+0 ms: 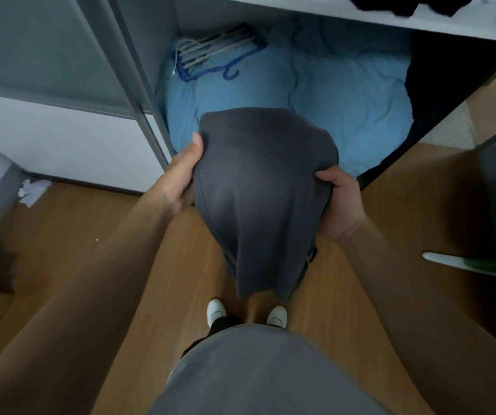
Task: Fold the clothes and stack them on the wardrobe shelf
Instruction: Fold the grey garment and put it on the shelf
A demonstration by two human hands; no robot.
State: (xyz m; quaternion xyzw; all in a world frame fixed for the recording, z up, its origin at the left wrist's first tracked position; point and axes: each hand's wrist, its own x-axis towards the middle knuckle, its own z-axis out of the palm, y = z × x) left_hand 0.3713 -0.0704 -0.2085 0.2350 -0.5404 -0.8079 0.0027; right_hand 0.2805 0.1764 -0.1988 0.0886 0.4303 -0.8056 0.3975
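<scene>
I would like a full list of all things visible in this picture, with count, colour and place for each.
dark grey fabric garment: one, dark grey, held in front of the wardrobe, its lower end hanging toward the floor
light blue soft bedding: one, light blue, filling the wardrobe's bottom compartment
bundle of clothes hangers: several, grey and blue, on the bedding, back left
white wardrobe shelf: one, white, above the bedding
dark clothes: black, on the shelf, top right; count unclear
crumpled white paper: white, on the floor, left
wooden floor: brown
white shoes: two, bottom centre
left hand: grips the garment's left side
right hand: grips its right side
</scene>
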